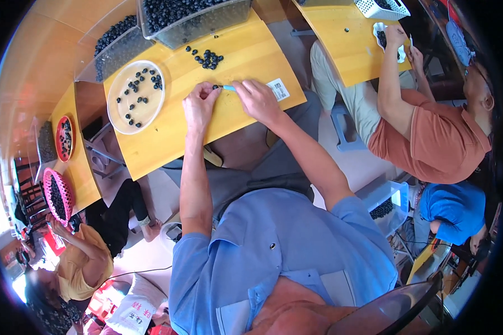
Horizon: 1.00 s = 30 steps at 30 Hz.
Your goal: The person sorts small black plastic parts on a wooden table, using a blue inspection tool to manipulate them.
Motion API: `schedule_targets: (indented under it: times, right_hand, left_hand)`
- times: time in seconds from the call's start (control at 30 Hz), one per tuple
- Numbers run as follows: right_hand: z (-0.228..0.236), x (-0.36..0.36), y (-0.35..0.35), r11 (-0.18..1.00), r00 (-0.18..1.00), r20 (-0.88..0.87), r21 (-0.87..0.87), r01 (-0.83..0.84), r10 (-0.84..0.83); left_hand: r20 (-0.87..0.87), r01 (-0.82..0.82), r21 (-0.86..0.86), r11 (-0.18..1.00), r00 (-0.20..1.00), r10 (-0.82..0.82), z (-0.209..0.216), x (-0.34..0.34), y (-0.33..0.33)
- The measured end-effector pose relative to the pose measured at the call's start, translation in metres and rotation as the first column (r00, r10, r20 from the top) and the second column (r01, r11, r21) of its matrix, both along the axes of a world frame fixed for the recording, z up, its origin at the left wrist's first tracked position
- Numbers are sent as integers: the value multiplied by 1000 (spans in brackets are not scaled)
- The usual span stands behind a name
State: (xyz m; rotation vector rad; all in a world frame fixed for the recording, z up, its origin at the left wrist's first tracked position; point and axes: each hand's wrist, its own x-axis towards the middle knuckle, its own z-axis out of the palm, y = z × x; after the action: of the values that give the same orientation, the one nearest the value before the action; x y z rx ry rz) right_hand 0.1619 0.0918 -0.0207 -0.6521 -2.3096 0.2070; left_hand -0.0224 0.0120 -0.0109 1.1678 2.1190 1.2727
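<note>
Pinning a dark berry (214,86) under your left hand (200,106), your right hand (257,99) fingers gripping the blue tool (228,87), you probably need to press its tip in steadily.

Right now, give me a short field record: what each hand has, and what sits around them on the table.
left hand: pinching a small dark berry
right hand: holding a thin light-blue tool, tip at the berry
table: yellow wood
plate: round, pale, scattered dark berries
loose pile: dark berries beyond the hands
bins: two clear ones full of berries, far edge
</note>
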Motion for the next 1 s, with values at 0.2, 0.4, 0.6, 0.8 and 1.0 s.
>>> schedule_targets:
  times: [0.2, 0.4, 0.6, 0.8, 1.0]
  right_hand:
    - [-3, 1, 0, 999, 1000, -20, 35, -12, 13]
    - [-3, 1, 0, 998, 999, 1, 45, -46, 46]
    - [-1, 0, 0, 998, 999, 1, 46, -44, 44]
    - [-4, 1, 0, 997, 999, 22, 62, -36, 35]
    - [-2, 1, -2, 999, 997, 69, 34, 25, -27]
  left_hand:
    - [62, 8, 71, 997, 998, -13, -9, 4, -4]
    - [102, 44, 40, 998, 994, -48, -15, -1, -4]
    - [82, 37, 32, 999, 996, -40, -11, 1, -5]
    - [82, 57, 4, 998, 995, -57, -8, 3, -5]
    - [288, 61, 48, 997, 955, -72, -15, -4, -9]
